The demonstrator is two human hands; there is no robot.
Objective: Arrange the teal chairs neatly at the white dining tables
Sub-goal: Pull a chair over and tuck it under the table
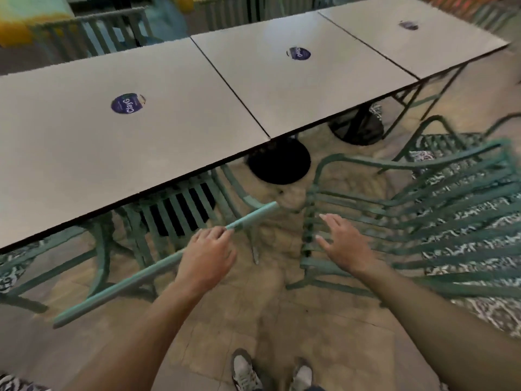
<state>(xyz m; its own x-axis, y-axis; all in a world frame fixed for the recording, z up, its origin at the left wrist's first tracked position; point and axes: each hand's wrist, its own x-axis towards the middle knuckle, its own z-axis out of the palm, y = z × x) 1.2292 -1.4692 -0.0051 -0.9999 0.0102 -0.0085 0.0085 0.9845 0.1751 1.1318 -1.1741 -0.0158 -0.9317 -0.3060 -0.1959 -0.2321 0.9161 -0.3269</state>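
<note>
White tables behind, left hand grip on chair rail

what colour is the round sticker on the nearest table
Dark blue with white lettering, seen in the head view: sticker.

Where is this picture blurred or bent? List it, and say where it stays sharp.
Head view: motion blur smears the right-hand chair and the far chairs; wide-angle lens bows the table edge; left hand, right hand and nearest round sticker stay fairly sharp; lighting soft, no hard glare.
</note>
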